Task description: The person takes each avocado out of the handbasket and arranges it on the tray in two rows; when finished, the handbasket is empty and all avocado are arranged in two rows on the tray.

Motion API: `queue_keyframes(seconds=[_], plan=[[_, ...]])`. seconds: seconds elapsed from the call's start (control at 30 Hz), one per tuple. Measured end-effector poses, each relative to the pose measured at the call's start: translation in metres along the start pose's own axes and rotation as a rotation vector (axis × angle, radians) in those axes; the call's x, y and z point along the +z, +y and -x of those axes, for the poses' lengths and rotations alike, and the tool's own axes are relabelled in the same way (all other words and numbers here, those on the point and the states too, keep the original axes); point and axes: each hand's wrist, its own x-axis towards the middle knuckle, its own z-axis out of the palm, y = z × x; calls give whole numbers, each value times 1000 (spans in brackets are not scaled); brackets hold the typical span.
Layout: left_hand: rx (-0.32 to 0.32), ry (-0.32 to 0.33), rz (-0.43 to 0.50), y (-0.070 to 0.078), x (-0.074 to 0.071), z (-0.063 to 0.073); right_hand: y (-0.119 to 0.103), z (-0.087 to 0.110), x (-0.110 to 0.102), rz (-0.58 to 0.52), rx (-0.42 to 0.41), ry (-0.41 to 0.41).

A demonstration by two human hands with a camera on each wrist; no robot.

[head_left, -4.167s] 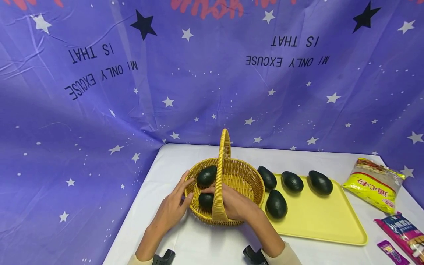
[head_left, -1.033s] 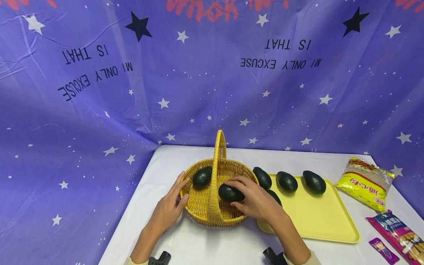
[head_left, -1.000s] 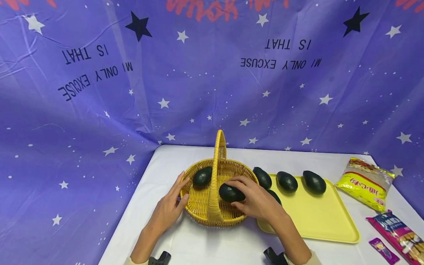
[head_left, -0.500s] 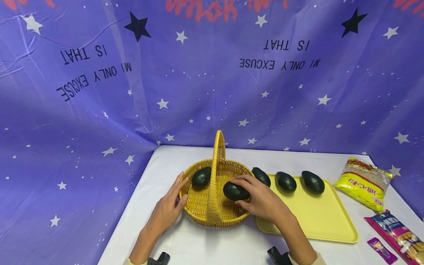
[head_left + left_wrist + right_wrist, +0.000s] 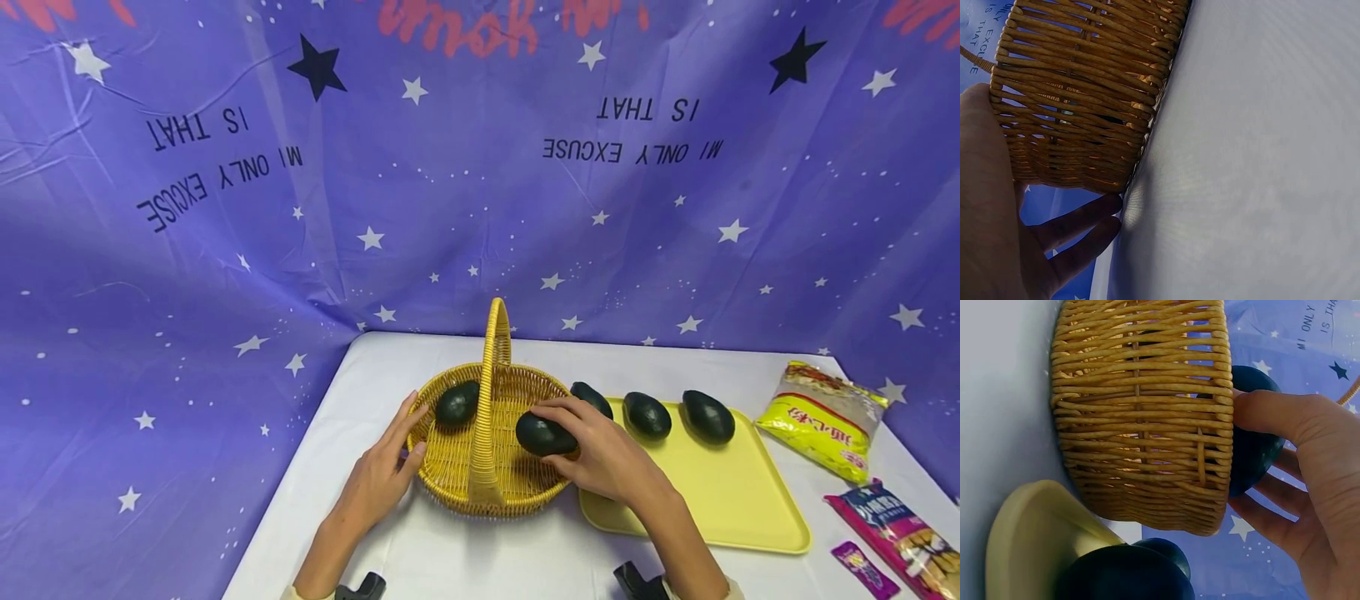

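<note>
A yellow wicker basket with a tall arched handle stands on the white table. My right hand grips a dark green avocado in the right half of the basket, near the rim. From the right wrist view, that avocado rises above the rim, thumb on one side and fingers on the other. Another avocado lies in the basket's left half. Fingers spread and fairly straight, my left hand rests at the basket's left rim, two fingertips low beside the wall in the left wrist view.
Right of the basket is a yellow tray with avocados along its back; my right hand covers another one. Farther right lie a yellow food bag, a pink-and-blue snack packet and a small purple sachet.
My right hand has carried the avocado from the basket's left half, past the handle, toward the right rim, still edging right lately. My left hand has stayed at the left rim.
</note>
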Motion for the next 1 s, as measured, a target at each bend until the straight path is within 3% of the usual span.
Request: queue_keyframes(seconds=[1.0], plan=[[-2,1,-3,-1,1,-1,10,13,-23,19,-35,65]])
